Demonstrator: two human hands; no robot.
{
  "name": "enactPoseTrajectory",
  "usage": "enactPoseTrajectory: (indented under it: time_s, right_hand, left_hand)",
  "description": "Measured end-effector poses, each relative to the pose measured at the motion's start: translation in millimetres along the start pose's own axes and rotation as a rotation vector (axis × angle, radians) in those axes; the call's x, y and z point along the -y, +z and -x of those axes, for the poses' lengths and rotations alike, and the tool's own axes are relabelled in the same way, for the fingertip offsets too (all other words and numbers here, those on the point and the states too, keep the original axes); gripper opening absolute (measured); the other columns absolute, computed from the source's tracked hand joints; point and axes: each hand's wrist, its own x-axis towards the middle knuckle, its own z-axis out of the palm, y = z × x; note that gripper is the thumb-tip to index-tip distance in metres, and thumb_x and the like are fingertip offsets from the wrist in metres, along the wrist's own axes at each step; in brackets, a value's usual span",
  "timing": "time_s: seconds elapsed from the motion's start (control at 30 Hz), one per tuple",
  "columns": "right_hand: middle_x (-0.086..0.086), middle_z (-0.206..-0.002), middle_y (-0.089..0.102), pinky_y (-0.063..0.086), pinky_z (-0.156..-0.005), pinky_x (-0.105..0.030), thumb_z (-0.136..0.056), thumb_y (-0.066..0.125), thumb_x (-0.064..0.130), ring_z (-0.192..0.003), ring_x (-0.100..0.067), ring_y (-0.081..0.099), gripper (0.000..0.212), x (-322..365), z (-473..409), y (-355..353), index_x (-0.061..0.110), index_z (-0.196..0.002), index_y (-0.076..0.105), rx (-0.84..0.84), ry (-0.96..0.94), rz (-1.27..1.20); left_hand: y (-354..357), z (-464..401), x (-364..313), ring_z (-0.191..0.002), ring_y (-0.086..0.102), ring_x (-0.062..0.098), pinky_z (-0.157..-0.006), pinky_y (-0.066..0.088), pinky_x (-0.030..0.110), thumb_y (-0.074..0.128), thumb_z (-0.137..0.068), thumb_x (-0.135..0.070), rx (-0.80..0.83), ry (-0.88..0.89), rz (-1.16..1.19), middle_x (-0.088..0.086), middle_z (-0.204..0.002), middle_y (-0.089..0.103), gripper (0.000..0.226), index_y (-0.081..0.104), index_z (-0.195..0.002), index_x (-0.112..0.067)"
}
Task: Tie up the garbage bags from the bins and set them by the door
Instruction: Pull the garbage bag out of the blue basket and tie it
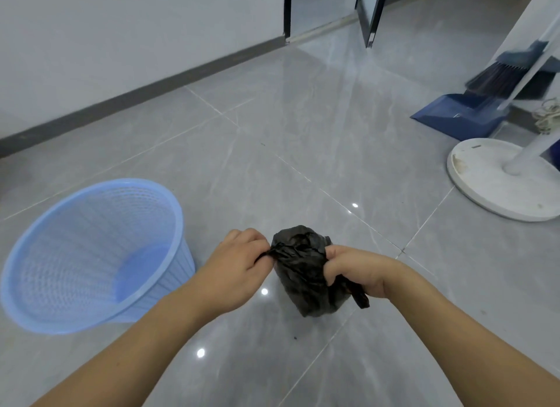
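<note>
Black plastic: a small garbage bag (306, 273) sits between the two hands, over the grey tiled floor (303, 133); whether its bottom rests on the tiles or hangs just above them I cannot tell.
Left hand: the left hand (239, 261) is pinched shut on a twisted tail of the bag's mouth, drawing it out to the left.
Right hand: the right hand (360, 270) is clenched on the other tail, whose free end sticks out below the fist toward the lower right.
Key relation: the two tails run left and right across the top of the bag, so the line of pull lies crosswise to the person; the bag's body hangs below that line, equally near both hands.
Step in hand: by my reading, a knot is being drawn tight.
Bin: the blue mesh bin (91, 252) stands just left of the left forearm, unlined.
Door: the open dark-framed door (371, 12) is at the far edge of the floor, well apart from the bag.
Hidden: the knot itself is covered by the fingers; the bag's contents cannot be seen.
</note>
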Motion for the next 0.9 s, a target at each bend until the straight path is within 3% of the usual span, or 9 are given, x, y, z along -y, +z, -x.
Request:
enactPoseTrajectory:
  time_s: [0.07, 0.17, 0.27, 0.33, 0.5, 0.63, 0.73, 0.8, 0.9]
  right_hand:
    - [-0.014, -0.105, 0.068, 0.053, -0.077, -0.03, -0.069, 0.064, 0.019, -0.09, -0.022, 0.067, 0.043, 8, 7, 2, 0.001, -0.108, 0.067, 0.168, 0.029, 0.016]
    - [0.002, -0.087, 0.07, 0.051, -0.082, -0.028, -0.076, 0.074, 0.036, -0.085, -0.014, 0.065, 0.021, 19, 15, 11, 0.015, -0.081, 0.073, 0.187, 0.058, 0.336]
    - [0.005, -0.07, 0.062, 0.042, -0.063, -0.024, -0.074, 0.07, 0.033, -0.068, -0.013, 0.057, 0.016, 24, 15, 22, 0.021, -0.066, 0.062, -0.026, 0.058, 0.667]
    - [0.004, -0.071, 0.058, 0.04, -0.056, -0.026, -0.076, 0.062, 0.032, -0.068, -0.016, 0.056, 0.014, 22, 16, 27, 0.02, -0.071, 0.056, -0.197, 0.004, 0.872]
    - [0.005, -0.107, 0.051, 0.042, -0.057, -0.03, -0.083, 0.056, 0.023, -0.073, -0.018, 0.052, 0.017, 2, 25, 30, 0.018, -0.099, 0.056, -0.691, -0.399, 1.138]
    - [0.005, -0.097, 0.056, 0.045, -0.045, -0.03, -0.074, 0.062, 0.016, -0.071, -0.016, 0.054, 0.016, -22, 23, 29, 0.018, -0.09, 0.062, -0.817, -0.618, 1.076]
    - [0.004, -0.083, 0.063, 0.054, -0.065, -0.041, -0.072, 0.055, 0.021, -0.074, -0.017, 0.062, 0.014, -22, 22, 23, 0.021, -0.085, 0.063, -0.512, -0.348, 0.514]
    - [0.004, -0.083, 0.059, 0.054, -0.07, -0.038, -0.069, 0.054, 0.021, -0.075, -0.015, 0.062, 0.015, -20, 19, 19, 0.02, -0.078, 0.065, -0.395, -0.274, 0.23]
    - [0.008, -0.101, 0.043, 0.049, -0.07, -0.026, -0.074, 0.054, 0.016, -0.078, -0.012, 0.058, 0.011, -21, 18, 18, 0.021, -0.076, 0.064, -0.534, -0.399, 0.375]
  left_hand:
    - [-1, -3, -1, -0.107, 0.041, 0.009, -0.095, 0.035, 0.024, 0.043, -0.097, -0.022, 0.029, -0.039, 0.054, -0.013, -0.108, 0.054, 0.021, 0.063, -0.089, -0.019]
    - [2, -11, -6, -0.111, 0.045, 0.002, -0.092, 0.033, 0.017, 0.047, -0.094, -0.018, 0.016, -0.139, 0.255, -0.015, -0.114, 0.059, 0.021, 0.066, -0.086, -0.02]
    - [12, -18, -14, -0.098, 0.058, -0.003, -0.081, 0.035, 0.011, 0.049, -0.091, -0.018, 0.039, -0.315, 0.688, -0.01, -0.102, 0.07, 0.02, 0.066, -0.081, -0.019]
    - [24, -23, -14, -0.086, 0.059, 0.012, -0.075, 0.036, 0.017, 0.049, -0.087, -0.023, 0.017, -0.392, 0.832, -0.004, -0.085, 0.067, 0.02, 0.061, -0.072, -0.016]
    - [45, -29, -12, -0.068, 0.054, 0.018, -0.065, 0.041, 0.023, 0.043, -0.095, -0.008, -0.057, -0.551, 0.972, 0.0, -0.067, 0.057, 0.026, 0.056, -0.073, -0.01]
    - [48, -31, -14, -0.064, 0.049, 0.018, -0.064, 0.038, 0.03, 0.045, -0.091, -0.013, -0.056, -0.56, 0.88, 0.007, -0.071, 0.054, 0.025, 0.057, -0.069, -0.012]
    - [48, -33, -19, -0.073, 0.055, 0.017, -0.072, 0.044, 0.035, 0.046, -0.092, -0.018, -0.168, -0.498, 0.881, 0.001, -0.075, 0.058, 0.023, 0.063, -0.076, -0.015]
    - [49, -33, -22, -0.079, 0.059, 0.017, -0.076, 0.046, 0.034, 0.044, -0.095, -0.018, -0.16, -0.457, 0.927, -0.003, -0.08, 0.062, 0.024, 0.065, -0.084, -0.017]
    - [52, -34, -27, -0.075, 0.058, 0.019, -0.071, 0.045, 0.031, 0.041, -0.097, -0.012, -0.122, -0.471, 0.948, 0.005, -0.077, 0.061, 0.021, 0.057, -0.082, -0.012]
